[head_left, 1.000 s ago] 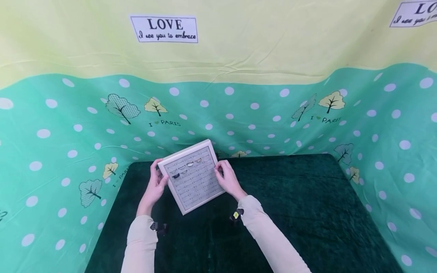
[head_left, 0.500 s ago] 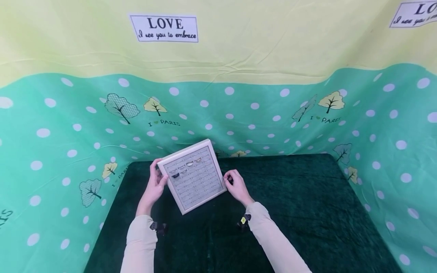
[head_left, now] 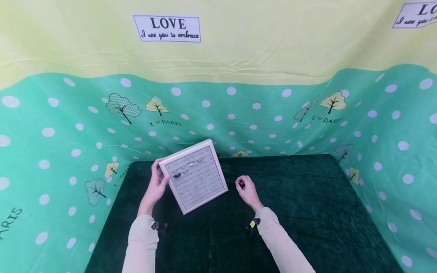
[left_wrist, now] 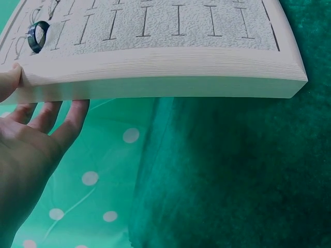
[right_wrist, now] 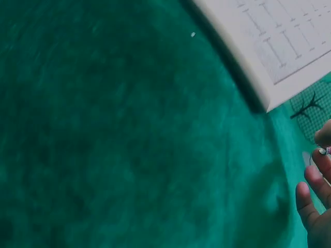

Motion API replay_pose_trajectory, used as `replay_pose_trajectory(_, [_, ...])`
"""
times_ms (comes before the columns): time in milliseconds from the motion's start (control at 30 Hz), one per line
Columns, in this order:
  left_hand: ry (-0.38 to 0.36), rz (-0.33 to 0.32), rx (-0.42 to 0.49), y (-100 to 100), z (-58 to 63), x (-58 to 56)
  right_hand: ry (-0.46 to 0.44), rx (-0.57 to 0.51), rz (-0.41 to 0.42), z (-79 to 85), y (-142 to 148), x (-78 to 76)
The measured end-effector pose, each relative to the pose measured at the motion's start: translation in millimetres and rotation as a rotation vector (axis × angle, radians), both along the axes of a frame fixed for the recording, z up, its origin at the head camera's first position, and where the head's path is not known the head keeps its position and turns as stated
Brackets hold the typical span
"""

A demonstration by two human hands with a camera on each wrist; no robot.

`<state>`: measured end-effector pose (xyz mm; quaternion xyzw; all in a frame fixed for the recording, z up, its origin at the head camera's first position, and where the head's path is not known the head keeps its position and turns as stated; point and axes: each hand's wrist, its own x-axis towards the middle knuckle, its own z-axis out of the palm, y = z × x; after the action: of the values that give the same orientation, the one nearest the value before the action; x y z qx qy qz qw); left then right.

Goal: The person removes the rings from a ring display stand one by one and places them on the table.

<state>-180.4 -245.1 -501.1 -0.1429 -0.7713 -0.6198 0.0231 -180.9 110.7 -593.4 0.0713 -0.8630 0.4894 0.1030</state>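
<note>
A ring display tray with a pale frame and grey slotted padding stands tilted up at the back of the cloth. Its upper left edge is gripped by my left hand, thumb on the front rim and fingers behind. Several rings sit in the upper slots, among them a dark ring near my left thumb. To the right of the tray and apart from it, my right hand pinches a small ring with a silvery and pink part between thumb and index finger. Most of that ring is hidden by the fingers.
Dark green plush cloth covers the table. A green and yellow curtain with dots and trees hangs behind and at both sides, close to the tray's top edge. A tiny white speck lies on the cloth near the tray.
My right hand has moved away from the tray's right side, rightward and slightly toward me, with the ring pinched. The left hand and tray have stayed nearly still.
</note>
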Motion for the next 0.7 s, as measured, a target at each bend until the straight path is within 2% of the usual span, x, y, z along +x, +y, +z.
replay_pose_trajectory(200, [-0.003, 0.004, -0.003, 0.2, 0.1, -0.4, -0.016, 0.023, -0.023, -8.1, 14.5, 3.4])
replay_pose_trajectory(467, [-0.008, 0.017, -0.006, 1.4, -0.9, 0.5, -0.042, 0.004, -0.086, -18.7, 35.6, 2.1])
replay_pose_trajectory(700, [-0.032, 0.026, -0.011, 1.4, -0.5, 2.7, -0.081, -0.039, -0.140, -20.8, 51.5, -0.5])
